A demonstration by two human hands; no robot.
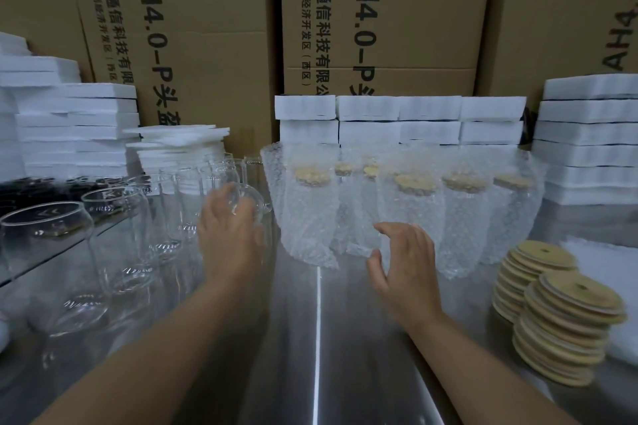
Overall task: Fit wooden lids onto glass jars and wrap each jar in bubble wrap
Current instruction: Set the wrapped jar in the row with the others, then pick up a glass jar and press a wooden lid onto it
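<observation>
On the steel desk (pixel 345 338), the left grip (pixel 229 228) reaches onto a bare glass jar (pixel 253 191) at the right end of the empty jars (pixel 121 235) along the left edge. Blur hides whether its fingers close round the glass. The right grip (pixel 404 262) hangs open, fingers spread, just before the bubble-wrapped jars (pixel 414 217) lined up towards the far edge. Two stacks of wooden lids (pixel 566 317) stand near the right edge.
</observation>
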